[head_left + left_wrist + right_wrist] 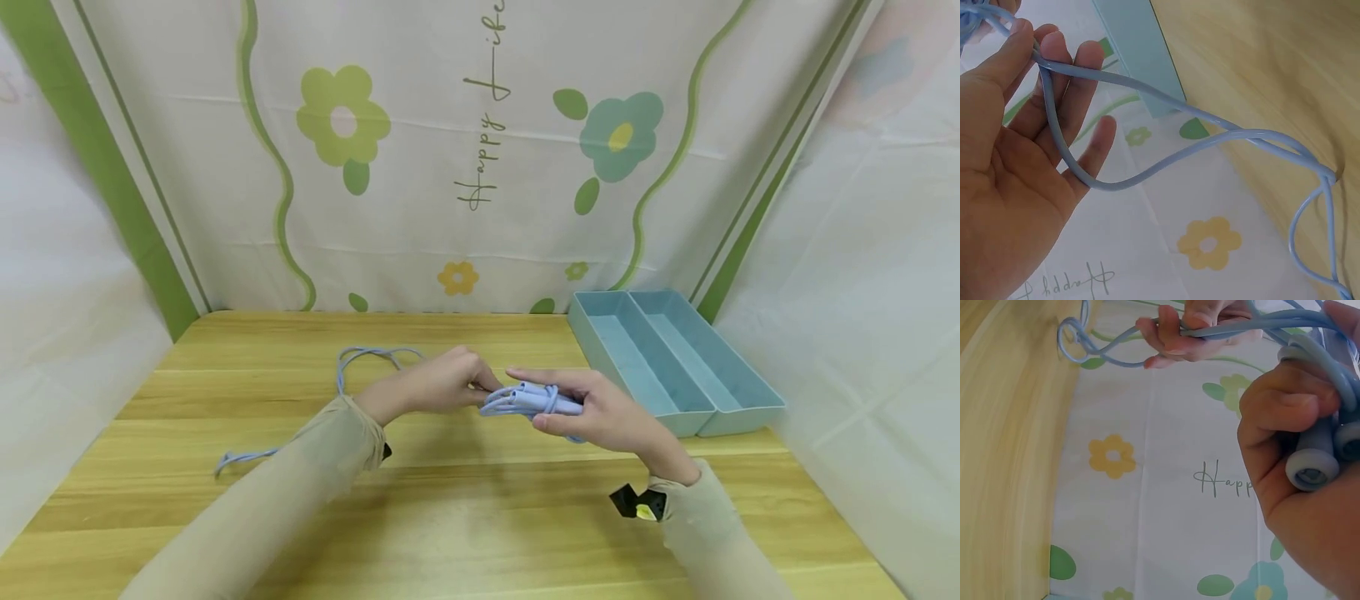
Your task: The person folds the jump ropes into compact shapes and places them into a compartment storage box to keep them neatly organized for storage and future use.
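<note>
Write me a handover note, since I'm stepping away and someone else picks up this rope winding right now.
Right hand: grips the two handles of the blue skipping rope, with several turns of rope wound around them.
Left hand: holds the free rope between thumb and fingers, close to the bundle.
Unwound rope: a loop lies on the wooden table behind the left hand, and a stretch trails toward the left edge.
Blue two-compartment tray: at the far right, nothing in it.
Done: part of the rope wound. Left: probably wind in the loose length; bundle is not in the tray.
</note>
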A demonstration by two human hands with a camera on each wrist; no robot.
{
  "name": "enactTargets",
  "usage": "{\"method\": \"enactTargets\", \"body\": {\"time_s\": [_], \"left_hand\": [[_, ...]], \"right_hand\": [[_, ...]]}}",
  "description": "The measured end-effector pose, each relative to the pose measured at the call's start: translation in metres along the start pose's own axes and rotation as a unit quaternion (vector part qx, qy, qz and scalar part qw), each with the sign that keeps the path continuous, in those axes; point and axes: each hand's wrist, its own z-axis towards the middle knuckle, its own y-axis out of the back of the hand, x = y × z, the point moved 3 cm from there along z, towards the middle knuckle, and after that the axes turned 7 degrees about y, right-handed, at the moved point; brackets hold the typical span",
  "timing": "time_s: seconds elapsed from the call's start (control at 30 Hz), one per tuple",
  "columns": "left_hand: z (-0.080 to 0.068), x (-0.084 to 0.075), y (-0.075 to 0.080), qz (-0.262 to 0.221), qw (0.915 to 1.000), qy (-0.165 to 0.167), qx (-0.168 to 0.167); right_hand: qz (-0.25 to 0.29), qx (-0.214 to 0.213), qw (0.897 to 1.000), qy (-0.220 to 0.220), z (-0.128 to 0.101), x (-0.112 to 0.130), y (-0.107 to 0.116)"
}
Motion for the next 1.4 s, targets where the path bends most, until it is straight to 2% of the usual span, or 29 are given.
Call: {"method": "enactTargets", "body": {"time_s": [0.1,0.33,0.5,0.63,0.83,1.13,1.4], "left_hand": [[0.001,-0.002,0.004,0.012,0.9999,0.003,0.009],[0.0,-0.005,0.018,0.091,0.9955,-0.025,0.001],[-0.002,-0.004,0.025,0.066,0.9972,-0.021,0.028],[-0.003,-0.005,0.027,0.066,0.9973,-0.007,0.031],[-0.003,-0.013,0.029,0.092,0.9955,0.001,0.022],[-0.007,-0.035,0.035,0.138,0.99,-0.03,-0.007],[-0.006,-0.043,0.032,0.189,0.9814,-0.004,-0.035]], "right_hand": [[-0.003,0.024,1.0,-0.005,-0.001,-0.001,-0.003],[-0.027,0.051,0.998,-0.015,-0.002,-0.004,-0.005],[-0.055,0.062,0.997,-0.009,-0.002,-0.004,-0.006],[-0.064,0.072,0.995,-0.004,-0.001,-0.005,-0.008],[-0.071,0.084,0.994,-0.008,0.0,-0.006,-0.01],[-0.076,0.093,0.993,-0.023,0.002,-0.007,-0.013],[-0.115,0.086,0.989,-0.029,0.006,-0.012,-0.016]]}}
